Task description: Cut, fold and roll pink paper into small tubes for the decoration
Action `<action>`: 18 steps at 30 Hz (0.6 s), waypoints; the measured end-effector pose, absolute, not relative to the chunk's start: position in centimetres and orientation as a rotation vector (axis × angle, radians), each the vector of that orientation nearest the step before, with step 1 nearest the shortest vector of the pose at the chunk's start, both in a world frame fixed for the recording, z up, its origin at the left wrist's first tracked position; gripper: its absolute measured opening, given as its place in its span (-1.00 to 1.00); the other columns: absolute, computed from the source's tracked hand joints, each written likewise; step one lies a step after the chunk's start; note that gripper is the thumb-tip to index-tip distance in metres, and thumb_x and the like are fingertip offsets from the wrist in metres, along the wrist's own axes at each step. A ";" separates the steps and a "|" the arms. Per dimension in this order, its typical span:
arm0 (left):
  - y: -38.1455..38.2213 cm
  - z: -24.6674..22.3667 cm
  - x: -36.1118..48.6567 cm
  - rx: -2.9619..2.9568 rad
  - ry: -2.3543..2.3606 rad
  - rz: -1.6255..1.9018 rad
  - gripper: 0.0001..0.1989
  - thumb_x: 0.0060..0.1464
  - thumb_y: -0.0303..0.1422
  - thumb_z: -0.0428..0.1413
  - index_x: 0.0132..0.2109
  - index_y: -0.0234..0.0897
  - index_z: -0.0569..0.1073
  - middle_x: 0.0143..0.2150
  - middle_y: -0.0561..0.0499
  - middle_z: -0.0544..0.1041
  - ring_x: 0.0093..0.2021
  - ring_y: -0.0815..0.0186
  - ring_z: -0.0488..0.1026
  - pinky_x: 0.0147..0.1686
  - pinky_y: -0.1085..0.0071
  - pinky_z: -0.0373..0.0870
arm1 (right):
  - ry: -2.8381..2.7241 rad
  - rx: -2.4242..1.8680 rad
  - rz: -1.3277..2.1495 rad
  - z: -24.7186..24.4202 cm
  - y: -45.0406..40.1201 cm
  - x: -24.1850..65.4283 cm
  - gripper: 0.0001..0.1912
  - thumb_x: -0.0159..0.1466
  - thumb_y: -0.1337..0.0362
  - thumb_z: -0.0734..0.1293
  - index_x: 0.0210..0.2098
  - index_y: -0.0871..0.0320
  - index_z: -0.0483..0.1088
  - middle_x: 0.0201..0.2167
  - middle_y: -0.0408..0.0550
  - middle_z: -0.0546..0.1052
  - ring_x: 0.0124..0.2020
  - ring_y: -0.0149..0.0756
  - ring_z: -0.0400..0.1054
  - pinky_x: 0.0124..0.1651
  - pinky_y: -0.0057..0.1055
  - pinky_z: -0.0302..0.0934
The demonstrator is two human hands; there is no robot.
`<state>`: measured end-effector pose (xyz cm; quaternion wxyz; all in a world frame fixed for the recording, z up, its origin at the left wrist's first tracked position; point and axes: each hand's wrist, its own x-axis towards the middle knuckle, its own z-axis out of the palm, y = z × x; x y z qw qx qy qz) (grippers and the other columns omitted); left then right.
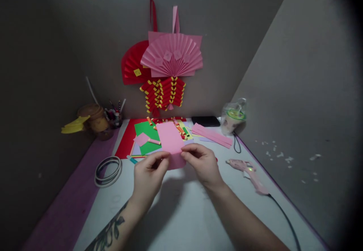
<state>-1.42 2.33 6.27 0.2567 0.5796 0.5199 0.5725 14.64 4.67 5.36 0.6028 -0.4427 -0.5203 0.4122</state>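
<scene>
Between both hands' grip (176, 155); pink paper (171, 137), folded edge pinched

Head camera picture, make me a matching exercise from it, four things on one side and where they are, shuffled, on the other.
Things:
1. Glue gun
2. Pink sheet
3. Rings
4. Pink pleated fan

Places:
A. Lying to the left of the left hand
B. Hanging against the wall
C. Lying to the right of the right hand
D. Pinched in both hands

Pairs: 1-C, 2-D, 3-A, 4-B
</scene>
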 end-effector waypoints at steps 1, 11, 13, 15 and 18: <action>2.2 6.4 -1.4 1.584 1.419 1.560 -0.90 -0.06 -0.39 0.18 -0.36 -0.21 0.61 -0.44 0.04 0.61 -0.47 0.34 0.49 -0.42 0.50 0.41 | -1.206 -1.015 0.964 5.5 4.6 14.7 -0.92 0.00 0.29 0.45 -0.46 0.10 0.54 -0.45 -0.08 0.59 -0.38 -0.27 0.45 -0.27 -0.35 0.35; 1.6 6.9 -1.1 1.648 1.429 1.544 -0.90 -0.04 -0.38 0.19 -0.34 -0.23 0.61 -0.42 0.03 0.62 -0.47 0.35 0.50 -0.43 0.52 0.41 | -1.207 -1.019 0.938 6.4 3.7 14.2 -0.93 -0.01 0.32 0.46 -0.47 0.08 0.54 -0.48 -0.11 0.58 -0.40 -0.29 0.45 -0.29 -0.36 0.36; 1.5 7.1 -1.0 1.636 1.400 1.538 -0.90 -0.05 -0.38 0.20 -0.33 -0.22 0.61 -0.40 0.03 0.63 -0.45 0.34 0.51 -0.41 0.50 0.42 | -1.214 -1.025 0.926 6.5 3.5 14.2 -0.94 -0.01 0.32 0.46 -0.47 0.08 0.55 -0.48 -0.11 0.59 -0.41 -0.28 0.45 -0.30 -0.36 0.36; 1.4 7.4 -0.9 1.620 1.369 1.530 -0.90 -0.06 -0.40 0.21 -0.34 -0.20 0.62 -0.39 0.02 0.63 -0.43 0.32 0.52 -0.38 0.49 0.44 | -1.230 -1.025 0.917 6.6 3.4 14.2 -0.94 0.00 0.32 0.46 -0.47 0.08 0.55 -0.48 -0.11 0.59 -0.41 -0.28 0.45 -0.30 -0.35 0.36; 1.2 7.7 -0.9 1.586 1.351 1.530 -0.90 -0.08 -0.40 0.21 -0.35 -0.19 0.62 -0.40 0.02 0.63 -0.42 0.31 0.52 -0.38 0.47 0.44 | -1.258 -1.026 0.900 6.7 3.1 14.2 -0.93 0.01 0.32 0.46 -0.45 0.08 0.55 -0.48 -0.11 0.59 -0.41 -0.29 0.45 -0.30 -0.36 0.35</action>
